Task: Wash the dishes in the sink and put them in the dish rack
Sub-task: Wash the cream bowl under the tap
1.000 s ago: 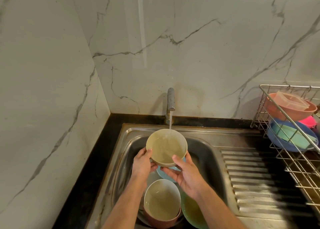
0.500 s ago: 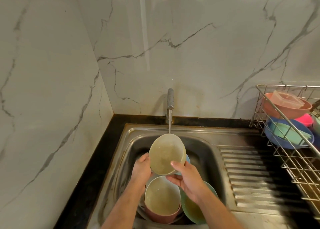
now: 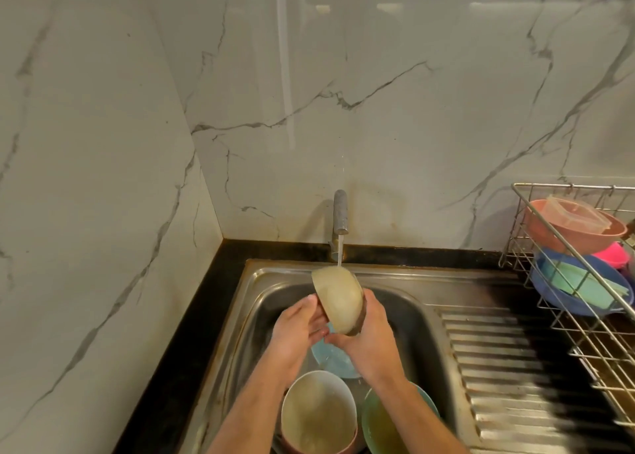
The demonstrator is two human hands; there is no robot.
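I hold a beige bowl [image 3: 338, 299] turned on its side over the steel sink [image 3: 275, 281], its outside facing me under the running tap [image 3: 340, 213]. My right hand [image 3: 369, 340] grips its rim on the right. My left hand [image 3: 299, 330] cups it from the lower left. Below lie a pink bowl [image 3: 318, 415] full of murky water, a green bowl [image 3: 381, 422] and a light blue dish [image 3: 331, 359]. The wire dish rack [image 3: 567, 288] stands at the right.
The rack holds a pink bowl [image 3: 563, 233] with a clear lid, a blue bowl [image 3: 556, 292] with a teal piece, and a bright pink item [image 3: 613, 254]. A ribbed drainboard [image 3: 498, 367] lies between sink and rack. Marble walls close the left and back.
The beige bowl has been tipped from mouth-up to on its side, so its outer wall now faces the water. Both hands shifted around it.
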